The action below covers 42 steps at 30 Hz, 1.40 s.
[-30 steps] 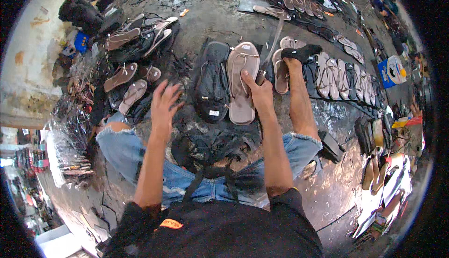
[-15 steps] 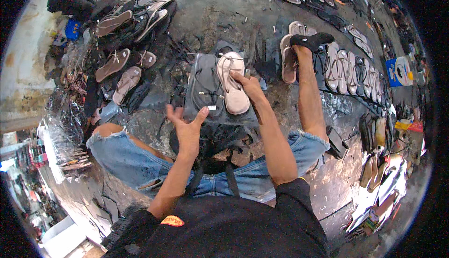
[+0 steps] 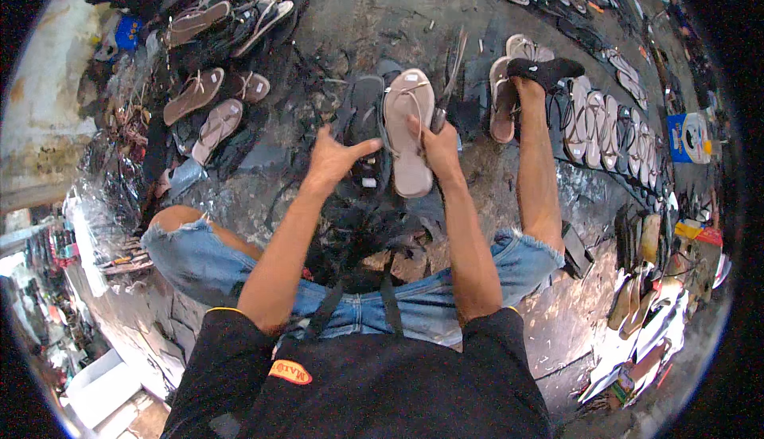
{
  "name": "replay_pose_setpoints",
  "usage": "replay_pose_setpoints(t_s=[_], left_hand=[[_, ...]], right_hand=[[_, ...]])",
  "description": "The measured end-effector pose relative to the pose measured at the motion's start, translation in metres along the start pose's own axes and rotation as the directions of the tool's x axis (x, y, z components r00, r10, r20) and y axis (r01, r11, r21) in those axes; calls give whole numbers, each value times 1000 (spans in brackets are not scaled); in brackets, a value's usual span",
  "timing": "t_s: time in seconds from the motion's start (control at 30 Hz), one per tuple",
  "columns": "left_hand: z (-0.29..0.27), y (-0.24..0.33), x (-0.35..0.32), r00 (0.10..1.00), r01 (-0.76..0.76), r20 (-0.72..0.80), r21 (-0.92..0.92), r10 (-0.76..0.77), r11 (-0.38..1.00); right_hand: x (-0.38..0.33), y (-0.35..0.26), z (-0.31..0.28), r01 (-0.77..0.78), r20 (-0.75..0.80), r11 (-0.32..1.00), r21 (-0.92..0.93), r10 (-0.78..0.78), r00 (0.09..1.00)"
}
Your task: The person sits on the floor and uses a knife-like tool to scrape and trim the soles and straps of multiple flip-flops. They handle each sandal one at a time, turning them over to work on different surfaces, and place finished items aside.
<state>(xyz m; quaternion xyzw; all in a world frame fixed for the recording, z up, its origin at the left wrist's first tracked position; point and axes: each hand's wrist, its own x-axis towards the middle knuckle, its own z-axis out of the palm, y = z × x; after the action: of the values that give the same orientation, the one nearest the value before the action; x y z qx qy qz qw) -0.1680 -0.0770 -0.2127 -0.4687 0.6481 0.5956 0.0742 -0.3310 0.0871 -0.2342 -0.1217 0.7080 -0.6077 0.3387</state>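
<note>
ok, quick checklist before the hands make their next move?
1. Beige sandal held by the right hand, thumb on top: ok.
2. Long blade in the same hand, pointing away from the torso: ok.
3. Firm hold by the left hand on the dark sandal: cannot tell; thumb extends over it.
4. Blade apart from the left hand: ok, beige sandal between.
5. Blade apart from the black-covered foot: ok.
</note>
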Motion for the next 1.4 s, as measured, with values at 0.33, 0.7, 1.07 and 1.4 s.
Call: replay_pose_setpoints(t_s=[0.33, 0.7, 1.07, 1.4], left_hand=[[9, -8, -11, 974, 226, 81, -357, -211, 906], [-5, -30, 29, 954, 294, 182, -717, -238, 632], [-8, -46, 26, 918, 396, 289, -694, -271, 601], [-6, -59, 20, 917, 397, 298, -754, -266, 523]], right_hand=[[4, 15, -44, -49, -414, 927, -371, -118, 902], [-214, -43, -42, -153, 94, 806, -571, 249, 964], [-124, -17, -6, -62, 57, 611, -789, 173, 983], [-63, 60, -10, 180, 251, 595, -783, 37, 967]])
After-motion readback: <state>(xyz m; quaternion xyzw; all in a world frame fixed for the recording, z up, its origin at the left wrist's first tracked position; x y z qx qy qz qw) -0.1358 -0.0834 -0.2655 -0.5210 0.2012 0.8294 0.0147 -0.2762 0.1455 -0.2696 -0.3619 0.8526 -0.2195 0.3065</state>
